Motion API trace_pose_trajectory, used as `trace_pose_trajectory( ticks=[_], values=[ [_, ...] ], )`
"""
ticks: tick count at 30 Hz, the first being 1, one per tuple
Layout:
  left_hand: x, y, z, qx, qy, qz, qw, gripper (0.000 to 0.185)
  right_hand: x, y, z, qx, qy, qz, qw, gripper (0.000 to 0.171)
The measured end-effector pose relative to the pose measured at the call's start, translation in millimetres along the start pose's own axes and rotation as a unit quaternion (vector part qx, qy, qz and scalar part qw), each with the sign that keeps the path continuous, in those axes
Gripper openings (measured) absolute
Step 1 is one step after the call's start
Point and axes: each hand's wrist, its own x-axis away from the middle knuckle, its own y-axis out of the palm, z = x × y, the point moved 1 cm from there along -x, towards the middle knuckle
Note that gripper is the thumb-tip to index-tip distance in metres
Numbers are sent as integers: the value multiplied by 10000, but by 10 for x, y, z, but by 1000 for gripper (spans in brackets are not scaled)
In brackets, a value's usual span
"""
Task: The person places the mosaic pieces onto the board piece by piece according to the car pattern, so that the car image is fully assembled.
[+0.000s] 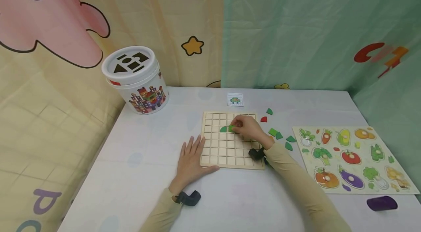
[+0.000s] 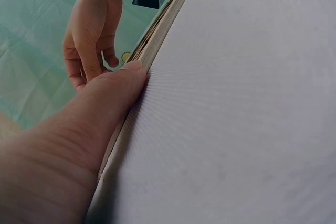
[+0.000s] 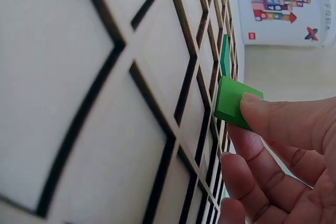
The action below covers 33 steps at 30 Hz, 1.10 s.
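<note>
A wooden grid board (image 1: 217, 151) lies on the table. Between thumb and fingers, my right hand (image 1: 247, 128) pinches a light green square tile (image 3: 229, 99) at the board's upper middle. Just left of that tile, a dark green quarter-round piece (image 1: 223, 129) sits in a grid cell. My left hand (image 1: 192, 159) rests at the board's lower left corner with fingers spread. Its thumb (image 2: 118, 85) lies along the board's near edge. Behind the board is a small pattern card (image 1: 235, 99) with a green and orange figure on a grid.
Loose pieces lie right of the board, among them a red quarter-round (image 1: 264, 119), a green square (image 1: 273, 132) and several green quarter-rounds (image 1: 291, 139). A vegetable puzzle board (image 1: 356, 159) and a purple block (image 1: 382, 203) are farther right. A white lidded bucket (image 1: 138, 78) stands back left.
</note>
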Motion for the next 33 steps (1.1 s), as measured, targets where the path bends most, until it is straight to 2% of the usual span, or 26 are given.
trace_pose_trajectory(
  ticks=[15, 23, 33],
  values=[
    [8, -3, 11, 3, 37, 40, 10000, 112, -25, -2, -21, 219, 407, 61, 9989, 12],
    [6, -8, -2, 54, 4, 52, 10000, 111, -55, 21, -36, 602, 471, 182, 9969, 12],
    [5, 5, 1, 43, 17, 50, 10000, 111, -25, 4, -44, 747, 452, 21, 9962, 8]
  ],
)
